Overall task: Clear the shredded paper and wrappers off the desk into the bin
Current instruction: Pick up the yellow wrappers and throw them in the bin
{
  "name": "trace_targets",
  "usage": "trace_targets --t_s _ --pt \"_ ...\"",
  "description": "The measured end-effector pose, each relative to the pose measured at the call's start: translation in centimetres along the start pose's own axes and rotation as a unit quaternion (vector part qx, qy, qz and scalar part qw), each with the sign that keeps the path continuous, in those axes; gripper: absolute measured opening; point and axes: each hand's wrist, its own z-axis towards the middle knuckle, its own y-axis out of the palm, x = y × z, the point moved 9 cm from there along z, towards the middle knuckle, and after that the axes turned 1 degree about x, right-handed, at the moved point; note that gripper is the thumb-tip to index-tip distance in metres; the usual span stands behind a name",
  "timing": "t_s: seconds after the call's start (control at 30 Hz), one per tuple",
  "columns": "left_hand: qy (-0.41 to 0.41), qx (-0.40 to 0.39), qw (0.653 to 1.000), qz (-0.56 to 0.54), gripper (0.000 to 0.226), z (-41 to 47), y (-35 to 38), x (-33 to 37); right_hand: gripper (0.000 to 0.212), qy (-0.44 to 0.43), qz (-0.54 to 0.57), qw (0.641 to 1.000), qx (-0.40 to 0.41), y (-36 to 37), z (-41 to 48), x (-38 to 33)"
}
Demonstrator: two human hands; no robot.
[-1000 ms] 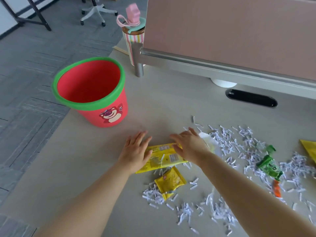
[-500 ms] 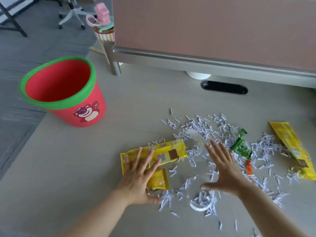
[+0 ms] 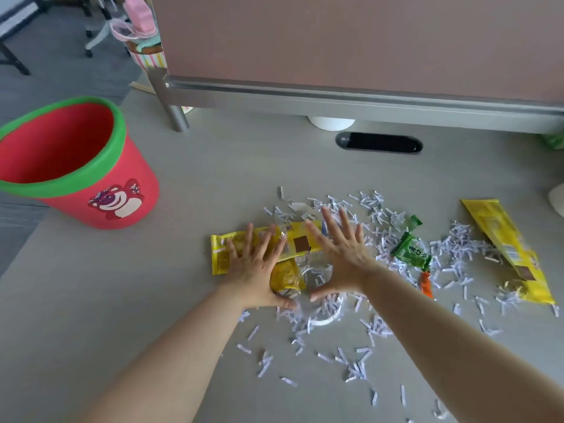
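A red bin [image 3: 100,190] with a green rim and a bear picture stands on the desk at the left. My left hand [image 3: 254,268] lies flat, fingers spread, on a long yellow wrapper [image 3: 300,242]. My right hand [image 3: 341,254] is flat and spread beside it, over a clear plastic wrapper [image 3: 317,274] and shreds. A small yellow packet [image 3: 287,276] lies between my hands. Shredded paper [image 3: 381,215] is scattered across the desk to the right. A green wrapper [image 3: 410,250], a small orange piece [image 3: 425,283] and a second long yellow wrapper [image 3: 506,248] lie among the shreds.
A pink partition [image 3: 351,41] on a grey rail closes the back of the desk. A black cable slot [image 3: 378,142] and a white round object [image 3: 331,122] sit below it. A striped bottle with a pink lid [image 3: 143,41] stands behind the post. The desk edge runs along the left.
My right hand has moved left and forward, close to my left hand, onto the clear wrapper. My left hand stays on the long yellow wrapper. The view has shifted right.
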Motion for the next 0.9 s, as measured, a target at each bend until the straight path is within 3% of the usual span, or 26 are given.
trace_targets --t_s 0.13,0.27,0.33,0.5,0.57,0.67,0.8,0.9 --pt "0.009 0.107 0.994 -0.032 0.126 -0.8 -1.5 0.1 0.125 -0.002 0.004 1.0 0.015 1.2 0.5 -0.9" --pt "0.055 0.233 0.966 -0.099 0.071 -2.3 -2.6 0.2 0.1 0.01 0.096 0.987 0.129 0.3 -1.3 0.0" --pt "0.057 0.273 0.954 -0.111 0.055 -3.1 -3.1 0.4 0.085 0.016 0.124 0.974 0.188 -0.2 -2.2 0.4" --pt "0.047 0.273 0.958 -0.073 0.061 -3.7 -3.3 1.2 0.051 0.014 0.127 0.959 0.251 0.1 -3.9 -0.5" --pt "0.051 0.267 0.96 -0.073 0.062 -3.5 -3.3 1.0 0.029 0.007 0.121 0.957 0.264 0.1 -4.4 -0.9" --pt "0.025 0.236 0.967 -0.093 0.048 -3.4 -3.4 0.4 0.013 0.013 0.154 0.956 0.251 0.0 -4.6 -0.8" --pt "-0.011 0.249 0.95 -0.186 0.014 -4.4 -4.4 -0.7 0.018 0.061 0.233 0.944 0.226 0.1 -4.5 0.5" --pt "-0.048 0.321 0.905 -0.274 0.02 -6.2 -7.2 -2.2 0.026 0.084 0.25 0.926 0.268 -2.5 -4.9 0.8"
